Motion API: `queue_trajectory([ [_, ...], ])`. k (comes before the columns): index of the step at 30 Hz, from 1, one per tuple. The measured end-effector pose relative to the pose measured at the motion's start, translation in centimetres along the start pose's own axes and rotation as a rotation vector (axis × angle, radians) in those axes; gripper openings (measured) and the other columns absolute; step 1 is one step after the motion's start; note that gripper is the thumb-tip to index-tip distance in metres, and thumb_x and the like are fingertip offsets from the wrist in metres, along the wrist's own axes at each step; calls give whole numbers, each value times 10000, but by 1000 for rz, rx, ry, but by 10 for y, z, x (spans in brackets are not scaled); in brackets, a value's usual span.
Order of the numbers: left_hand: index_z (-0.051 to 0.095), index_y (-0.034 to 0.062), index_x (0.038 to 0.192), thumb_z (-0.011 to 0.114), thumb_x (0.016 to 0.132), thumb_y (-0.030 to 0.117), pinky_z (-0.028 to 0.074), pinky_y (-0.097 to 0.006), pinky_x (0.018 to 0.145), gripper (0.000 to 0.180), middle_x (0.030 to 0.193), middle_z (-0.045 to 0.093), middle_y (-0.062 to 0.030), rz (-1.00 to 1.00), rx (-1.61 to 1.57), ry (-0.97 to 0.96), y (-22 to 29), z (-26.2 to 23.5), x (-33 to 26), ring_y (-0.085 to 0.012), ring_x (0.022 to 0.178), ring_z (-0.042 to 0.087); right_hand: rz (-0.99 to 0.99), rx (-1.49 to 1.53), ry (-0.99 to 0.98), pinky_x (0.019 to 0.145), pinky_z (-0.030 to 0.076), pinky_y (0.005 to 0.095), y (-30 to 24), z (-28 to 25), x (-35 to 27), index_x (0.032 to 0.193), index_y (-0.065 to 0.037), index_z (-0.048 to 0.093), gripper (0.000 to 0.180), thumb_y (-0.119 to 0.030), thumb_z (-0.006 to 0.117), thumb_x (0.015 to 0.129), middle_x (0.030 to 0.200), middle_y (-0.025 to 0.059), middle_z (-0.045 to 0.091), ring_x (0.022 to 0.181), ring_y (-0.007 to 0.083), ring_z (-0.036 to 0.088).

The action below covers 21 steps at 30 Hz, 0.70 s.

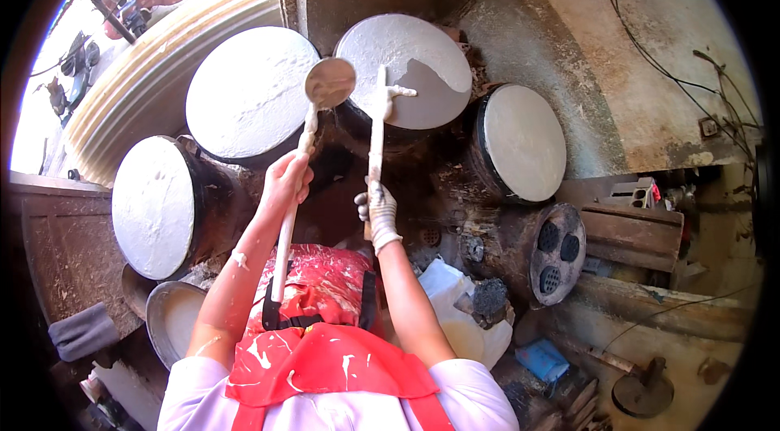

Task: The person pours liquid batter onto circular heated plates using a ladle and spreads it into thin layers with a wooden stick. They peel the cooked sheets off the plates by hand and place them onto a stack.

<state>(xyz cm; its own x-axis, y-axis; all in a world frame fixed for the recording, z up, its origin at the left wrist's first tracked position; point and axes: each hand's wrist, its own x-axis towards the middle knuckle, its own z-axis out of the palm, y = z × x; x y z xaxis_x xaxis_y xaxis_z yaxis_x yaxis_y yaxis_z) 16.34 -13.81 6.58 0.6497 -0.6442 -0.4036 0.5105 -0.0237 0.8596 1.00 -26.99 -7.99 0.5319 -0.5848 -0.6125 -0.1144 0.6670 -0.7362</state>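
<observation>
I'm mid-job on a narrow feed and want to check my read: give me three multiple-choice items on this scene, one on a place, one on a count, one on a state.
1. Where is the round end of the ladle that the left hand holds?
A. Between the two upper discs
B. In the bowl at lower left
C. On the person's lap

2. How many round discs carry a white coating?
A. Two
B. Four
C. Six

3. How is the disc under the spreader coated?
A. Fully white
B. Bare all over
C. White, with a bare grey patch

Answers: 1 A, the ladle hangs between the upper left disc and the upper middle disc. 2 B, those two plus the left disc and the right disc. 3 C, grey shows by the spreader held in the gloved right hand.
</observation>
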Motion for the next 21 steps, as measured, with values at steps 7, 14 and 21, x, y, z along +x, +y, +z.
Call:
queue_trajectory([
  [7,536,5,1132,509,918,252,324,-189,360,328,630,471,-13,-86,-57,38,-33,-20,-13,-58,403,380,42,-68,199,345,436,258,-75,-56,-18,1165,-41,510,484,-443,497,894,620,93,611,379,129,517],
  [14,530,6,1144,499,923,257,311,-187,361,335,631,452,-14,-81,-81,70,-28,11,-17,-57,400,362,85,-207,-113,336,333,220,-32,-25,-14,983,-31,585,438,-448,471,911,539,27,568,347,77,446],
  [21,521,7,1166,508,921,263,313,-193,369,354,630,451,-10,-76,-86,106,-32,42,-16,-57,396,356,148,-276,-86,322,374,219,-100,-150,6,931,-29,607,445,-454,479,899,554,44,590,356,95,489],
])
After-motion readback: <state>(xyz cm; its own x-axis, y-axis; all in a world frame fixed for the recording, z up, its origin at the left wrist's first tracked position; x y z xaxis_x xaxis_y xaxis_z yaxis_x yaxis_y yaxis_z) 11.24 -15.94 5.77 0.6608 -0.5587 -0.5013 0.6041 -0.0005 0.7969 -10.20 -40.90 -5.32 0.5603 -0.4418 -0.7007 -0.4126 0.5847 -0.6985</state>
